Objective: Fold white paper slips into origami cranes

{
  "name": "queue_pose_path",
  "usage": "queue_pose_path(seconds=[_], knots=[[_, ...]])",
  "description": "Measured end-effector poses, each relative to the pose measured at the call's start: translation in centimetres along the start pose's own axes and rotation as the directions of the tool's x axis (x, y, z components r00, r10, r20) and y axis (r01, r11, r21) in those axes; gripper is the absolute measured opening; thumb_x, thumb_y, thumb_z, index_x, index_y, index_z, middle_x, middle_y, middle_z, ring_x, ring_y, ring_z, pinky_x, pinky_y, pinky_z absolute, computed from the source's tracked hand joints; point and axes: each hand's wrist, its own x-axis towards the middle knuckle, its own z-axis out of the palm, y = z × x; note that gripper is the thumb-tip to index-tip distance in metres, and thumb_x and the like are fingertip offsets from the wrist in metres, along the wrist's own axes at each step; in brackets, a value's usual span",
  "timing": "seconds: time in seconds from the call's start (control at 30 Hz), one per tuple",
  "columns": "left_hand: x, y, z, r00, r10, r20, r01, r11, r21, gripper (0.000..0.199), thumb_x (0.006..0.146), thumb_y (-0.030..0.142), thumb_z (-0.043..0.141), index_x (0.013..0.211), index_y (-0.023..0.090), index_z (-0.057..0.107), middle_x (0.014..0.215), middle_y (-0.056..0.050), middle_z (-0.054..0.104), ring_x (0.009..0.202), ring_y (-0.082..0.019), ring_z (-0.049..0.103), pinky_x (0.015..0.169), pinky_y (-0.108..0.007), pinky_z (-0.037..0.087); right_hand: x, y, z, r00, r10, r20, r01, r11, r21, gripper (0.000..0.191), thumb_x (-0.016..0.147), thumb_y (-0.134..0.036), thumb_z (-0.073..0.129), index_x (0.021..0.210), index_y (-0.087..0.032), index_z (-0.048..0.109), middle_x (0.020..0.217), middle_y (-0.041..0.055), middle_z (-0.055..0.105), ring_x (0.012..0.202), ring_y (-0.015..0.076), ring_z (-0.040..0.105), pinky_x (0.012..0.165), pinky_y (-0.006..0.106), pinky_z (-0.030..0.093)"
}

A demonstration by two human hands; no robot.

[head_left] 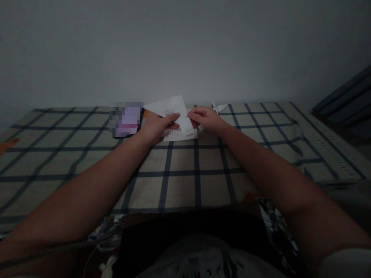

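Observation:
A folded sheet of white paper (171,105) with some dark print is held up between my two hands above the table. My left hand (158,125) pinches its left part, thumb on top. At its right edge, my right hand (207,117) closes thumb and fingers on the paper. Beneath lies another printed sheet (176,136) on the tablecloth, partly covered by the held paper and my left hand. Just behind my right hand is a small folded white paper piece (218,107); its exact shape is hard to make out in the dim light.
Left of my hands lies a phone-like device (129,117) with a lit, pixelated screen. A checked tablecloth (182,181) covers the table, which stands against a grey wall (185,50). Cables and clutter (110,235) show below the front edge.

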Motion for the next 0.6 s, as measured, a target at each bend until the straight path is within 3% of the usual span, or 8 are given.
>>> queue_pose_path(seconds=[0.1, 0.33, 0.6], knots=[[-0.27, -0.07, 0.13, 0.998, -0.015, 0.056, 0.014, 1.0, 0.02, 0.04, 0.064, 0.03, 0.091, 0.094, 0.014, 0.07, 0.09, -0.009, 0.08, 0.06, -0.015, 0.071, 0.053, -0.024, 0.06, 0.14, 0.01, 0.08, 1.0, 0.021, -0.018, -0.02, 0.999, 0.033, 0.023, 0.097, -0.025, 0.067, 0.075, -0.017, 0.062, 0.062, -0.0025, 0.06, 0.06, 0.0099, 0.057, 0.06, 0.022, 0.047], [-0.16, -0.11, 0.08, 1.0, -0.004, 0.029, 0.003, 1.0, 0.025, 0.039, 0.064, 0.027, 0.09, 0.093, 0.015, 0.068, 0.085, -0.007, 0.078, 0.058, -0.015, 0.07, 0.051, -0.024, 0.059, -0.12, -0.24, 0.22, 0.999, 0.026, -0.024, -0.025, 0.999, 0.037, 0.024, 0.097, -0.025, 0.065, 0.074, -0.016, 0.062, 0.062, -0.0023, 0.062, 0.06, 0.0093, 0.056, 0.059, 0.021, 0.046], [0.17, -0.41, 0.03, 0.999, 0.033, -0.016, -0.033, 0.999, 0.011, 0.035, 0.065, 0.028, 0.088, 0.091, 0.015, 0.069, 0.084, -0.007, 0.077, 0.059, -0.014, 0.069, 0.051, -0.023, 0.058, 0.03, 0.2, -0.22, 0.996, 0.031, 0.08, -0.031, 1.0, 0.004, 0.024, 0.095, -0.027, 0.068, 0.074, -0.015, 0.065, 0.063, -0.0023, 0.06, 0.062, 0.0094, 0.055, 0.061, 0.022, 0.043]])
